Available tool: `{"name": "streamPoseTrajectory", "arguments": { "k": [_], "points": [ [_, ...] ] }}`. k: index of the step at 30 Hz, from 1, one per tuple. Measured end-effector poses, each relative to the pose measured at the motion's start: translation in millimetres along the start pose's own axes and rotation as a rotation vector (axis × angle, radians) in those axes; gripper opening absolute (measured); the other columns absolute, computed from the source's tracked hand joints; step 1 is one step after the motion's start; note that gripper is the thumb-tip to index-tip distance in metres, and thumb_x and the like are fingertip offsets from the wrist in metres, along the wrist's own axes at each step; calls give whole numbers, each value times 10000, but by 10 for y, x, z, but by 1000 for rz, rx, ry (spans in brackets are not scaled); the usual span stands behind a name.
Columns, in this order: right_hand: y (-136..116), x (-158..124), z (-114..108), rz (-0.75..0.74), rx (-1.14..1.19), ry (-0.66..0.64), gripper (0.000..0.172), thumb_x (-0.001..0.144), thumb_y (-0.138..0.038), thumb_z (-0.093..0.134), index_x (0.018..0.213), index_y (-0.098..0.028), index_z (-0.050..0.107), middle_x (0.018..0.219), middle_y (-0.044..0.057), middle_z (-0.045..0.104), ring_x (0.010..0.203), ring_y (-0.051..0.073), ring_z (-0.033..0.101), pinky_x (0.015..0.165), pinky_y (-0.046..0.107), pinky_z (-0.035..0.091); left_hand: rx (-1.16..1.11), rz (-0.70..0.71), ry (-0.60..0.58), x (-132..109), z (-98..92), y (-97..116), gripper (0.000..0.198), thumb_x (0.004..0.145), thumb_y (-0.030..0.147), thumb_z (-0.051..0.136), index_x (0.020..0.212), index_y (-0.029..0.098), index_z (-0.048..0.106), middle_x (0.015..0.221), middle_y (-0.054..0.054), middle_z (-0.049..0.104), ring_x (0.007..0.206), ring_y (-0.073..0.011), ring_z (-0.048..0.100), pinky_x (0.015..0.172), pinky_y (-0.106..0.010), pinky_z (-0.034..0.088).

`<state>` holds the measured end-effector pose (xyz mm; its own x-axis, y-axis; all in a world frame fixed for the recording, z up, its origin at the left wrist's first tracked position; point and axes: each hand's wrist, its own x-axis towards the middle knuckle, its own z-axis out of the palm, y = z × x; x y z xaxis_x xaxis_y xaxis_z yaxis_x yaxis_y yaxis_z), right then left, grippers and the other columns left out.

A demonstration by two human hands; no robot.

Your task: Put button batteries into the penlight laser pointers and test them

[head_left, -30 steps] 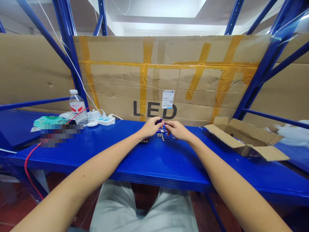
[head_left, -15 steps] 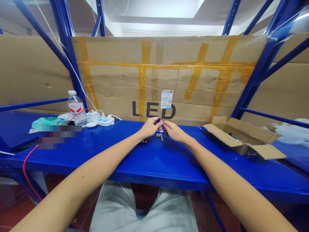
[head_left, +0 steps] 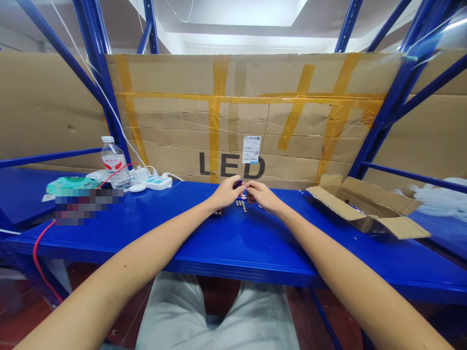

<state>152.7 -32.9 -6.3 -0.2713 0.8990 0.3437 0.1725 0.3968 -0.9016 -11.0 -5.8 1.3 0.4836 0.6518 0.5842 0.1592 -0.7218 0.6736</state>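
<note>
My left hand [head_left: 226, 194] is closed around a small dark blue-purple tube [head_left: 238, 183] above the far middle of the table. At the tube's near end, my right hand [head_left: 260, 195] has its fingers pinched together, touching or almost touching the left fingertips. Whatever sits between the right fingertips is too small and hidden to make out. Just below the hands, a shiny blue and silver piece [head_left: 241, 198] lies on the table. Closer to me are several small round silvery pieces [head_left: 241, 204] in short rows. Dark, copper-tipped pieces [head_left: 218, 212] show partly under my left wrist.
The blue metal table [head_left: 233, 248] backs onto a tall cardboard sheet [head_left: 175, 126] marked LED. An open cardboard box [head_left: 365, 209] stands at right. At left are a water bottle [head_left: 115, 163], a white power strip [head_left: 158, 182], a green packet [head_left: 69, 183] and a red cable [head_left: 36, 248].
The right fingers have curled and shifted slightly against the left hand's tube. A thin dark edge now shows beneath the right wrist. The left hand has hardly moved.
</note>
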Motion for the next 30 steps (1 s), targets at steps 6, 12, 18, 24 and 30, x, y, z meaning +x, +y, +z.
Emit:
{"name": "streamPoseTrajectory", "arguments": {
  "k": [6,12,18,24,30],
  "points": [
    [64,60,-43,-179,-371,132,129,836,-233,430,852,-186,549,816,40,629,789,182,556,751,319,440,-46,-26,20,1,38,-6,143,848,270,573,933,168,519,701,32,551,676,-120,528,670,-260,415],
    [7,30,-70,-241,-602,337,194,898,-211,385,999,-177,546,1015,135,669,946,237,597,856,381,436,-342,-430,9,-11,82,163,185,932,291,461,1073,241,352,605,87,478,399,-62,348,434,-191,241],
    [-72,-12,-11,-291,-633,341,204,927,-217,363,1064,-169,507,1050,157,657,958,244,608,842,367,434,-451,-413,-82,-31,125,220,88,962,294,427,917,238,377,569,89,434,348,-33,279,385,-143,181],
    [-72,-31,14,-300,-669,287,207,942,-233,341,1081,-166,480,998,158,656,903,244,610,799,364,439,-460,-417,-27,-38,134,241,93,970,276,426,898,230,392,564,86,438,353,-36,310,369,-135,196],
    [-24,-13,-1,-310,-632,281,204,940,-250,371,1109,-182,463,1040,145,645,940,238,608,813,361,442,-522,-439,38,-22,122,237,98,958,281,463,900,221,412,560,88,449,350,-28,317,370,-130,197]
  ]
}}
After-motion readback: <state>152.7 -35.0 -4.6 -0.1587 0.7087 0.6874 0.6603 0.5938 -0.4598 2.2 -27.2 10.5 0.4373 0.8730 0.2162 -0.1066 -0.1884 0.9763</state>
